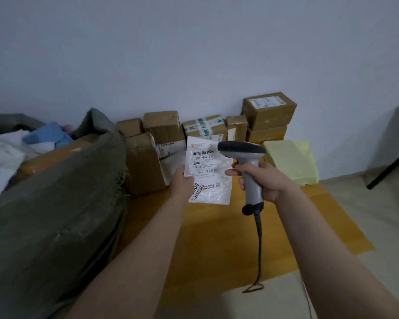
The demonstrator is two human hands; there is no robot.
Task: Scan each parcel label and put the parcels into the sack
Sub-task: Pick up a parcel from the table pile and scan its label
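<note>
We hold the white parcel (209,176) up at the centre of the frame, its label facing us and the barcode near its top edge. Our left hand (182,183) grips the parcel's left edge about halfway down. The fingers pass out of sight behind the bag, so we cannot tell how they lie there. Our right hand (265,180) is wrapped round the grey handle of the scanner (248,171), with its fingers curled over the front of the grip. The scanner's dark head overlaps the parcel's upper right corner in the picture; whether the two touch, we cannot tell. Its cable (259,238) hangs from the handle down to the cardboard sheet (217,238) on the floor, where its looped end lies.

The sack (55,215) fills the left of the frame, its near wall just beside our left forearm. Its rim rises up and left of the parcel, and blue, white and brown parcels lie inside. A row of cardboard boxes (166,130) stands against the wall (194,54) behind the parcel. A yellow parcel (290,162) lies just right of the scanner. The sheet shows between and below our forearms. A dark table leg (389,166) slants at the right edge, well apart from our hands.
</note>
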